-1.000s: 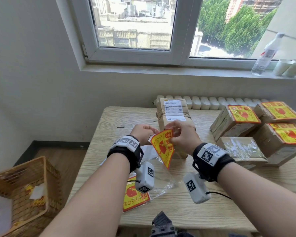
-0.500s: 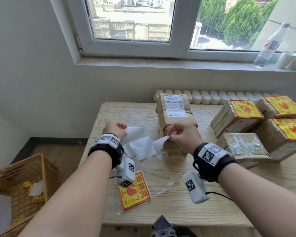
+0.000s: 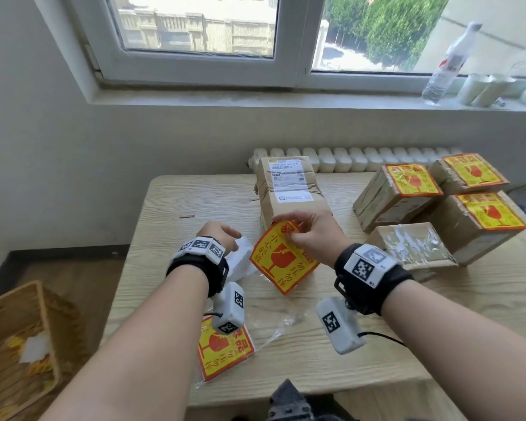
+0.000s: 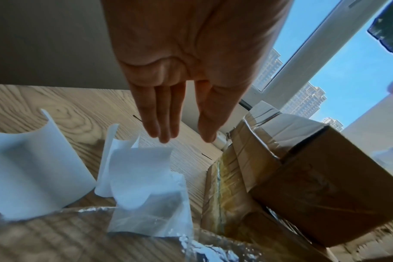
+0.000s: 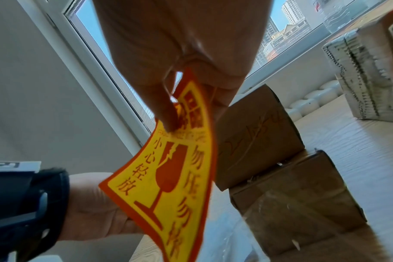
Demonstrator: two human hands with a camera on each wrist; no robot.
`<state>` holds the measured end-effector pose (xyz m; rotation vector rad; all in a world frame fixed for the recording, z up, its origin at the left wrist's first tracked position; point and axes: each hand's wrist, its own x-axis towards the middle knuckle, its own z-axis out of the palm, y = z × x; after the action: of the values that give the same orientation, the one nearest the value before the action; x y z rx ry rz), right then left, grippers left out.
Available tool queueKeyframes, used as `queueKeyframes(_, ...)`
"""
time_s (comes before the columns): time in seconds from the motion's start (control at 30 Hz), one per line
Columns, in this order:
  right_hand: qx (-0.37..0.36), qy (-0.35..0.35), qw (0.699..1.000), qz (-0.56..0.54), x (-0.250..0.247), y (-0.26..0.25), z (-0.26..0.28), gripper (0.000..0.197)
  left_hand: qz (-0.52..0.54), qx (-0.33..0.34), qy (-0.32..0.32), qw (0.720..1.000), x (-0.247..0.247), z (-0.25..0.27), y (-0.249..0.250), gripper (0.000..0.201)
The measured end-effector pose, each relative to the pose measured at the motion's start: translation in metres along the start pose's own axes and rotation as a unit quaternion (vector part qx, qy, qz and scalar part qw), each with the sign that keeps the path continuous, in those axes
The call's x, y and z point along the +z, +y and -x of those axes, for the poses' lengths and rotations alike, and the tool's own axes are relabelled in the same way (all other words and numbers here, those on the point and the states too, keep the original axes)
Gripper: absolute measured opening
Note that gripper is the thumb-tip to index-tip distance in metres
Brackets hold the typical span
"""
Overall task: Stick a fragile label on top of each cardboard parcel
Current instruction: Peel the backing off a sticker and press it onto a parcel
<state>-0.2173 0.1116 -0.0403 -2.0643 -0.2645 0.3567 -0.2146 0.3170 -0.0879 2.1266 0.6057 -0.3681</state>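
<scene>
The right hand reaches toward 12 o'clock, thumb and fingers pinching something held above the surface. At its 9 o'clock the left hand hovers palm down, fingers straight and empty.

Pale wood-grain worktop; matt brown cardboard parcel under glossy tape; smooth yellow-red paper label; crinkly clear plastic film.

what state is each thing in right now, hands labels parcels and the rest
left hand: open, fingers straight, holding nothing
right hand: pinches fragile label
fragile label: off its backing, held in the air
backing papers: loose, curled, on table
stacked parcels: top unlabelled
three right parcels: labelled on top
taped parcel: unlabelled
spare labels: lying in plastic bag
</scene>
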Motion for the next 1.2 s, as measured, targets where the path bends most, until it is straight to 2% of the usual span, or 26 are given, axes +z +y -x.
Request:
queueKeyframes(0.13, 0.012, -0.014, 0.999, 0.029, -0.008, 0.0, 0.001, 0.062, 0.037, 0.068, -0.03, 0.997, -0.004, 0.015, 0.021, 0.006)
queueKeyframes(0.23, 0.005, -0.003, 0.999, 0.035, -0.019, 0.0, 0.001, 0.065, 0.091, 0.082, -0.094, 0.988, -0.007, 0.028, 0.04, 0.024)
queueKeyframes(0.3, -0.003, 0.004, 0.999, 0.05, -0.027, -0.002, 0.001, 0.065, 0.085, 0.076, -0.13, 0.985, -0.008, 0.038, 0.051, 0.035)
queueKeyframes(0.4, -0.017, 0.005, 0.998, 0.053, -0.041, -0.005, 0.005, 0.065, 0.035, 0.078, -0.155, 0.984, -0.003, 0.053, 0.063, 0.022)
queueKeyframes(0.5, -0.028, 0.004, 0.999, 0.045, -0.059, -0.006, 0.011, 0.063, 0.022, 0.086, -0.137, 0.987, 0.008, 0.069, 0.076, 0.012)
queueKeyframes(0.7, -0.04, 0.044, 0.997, 0.046, -0.1, 0.009, 0.031, 0.062, 0.081, 0.076, -0.093, 0.99, 0.036, 0.093, 0.103, 0.013)
queueKeyframes(0.83, 0.003, 0.057, 0.998, 0.02, -0.139, 0.026, 0.042, 0.059, 0.125, 0.071, -0.07, 0.987, 0.06, 0.106, 0.124, 0.025)
queueKeyframes(0.97, 0.044, 0.053, 0.997, -0.024, -0.173, 0.049, 0.054, 0.045, 0.183, 0.07, -0.068, 0.978, 0.09, 0.118, 0.144, 0.009)
queueKeyframes(1.07, 0.046, 0.108, 0.993, -0.023, -0.193, 0.068, 0.062, 0.026, 0.197, 0.075, -0.059, 0.976, 0.117, 0.124, 0.158, 0.012)
queueKeyframes(1.13, 0.045, 0.153, 0.987, -0.012, -0.204, 0.081, 0.065, 0.025, 0.192, 0.077, -0.056, 0.977, 0.135, 0.128, 0.168, 0.007)
queueKeyframes(1.2, 0.04, 0.18, 0.983, -0.005, -0.214, 0.092, 0.068, 0.025, 0.188, 0.08, -0.046, 0.978, 0.152, 0.131, 0.178, 0.015)
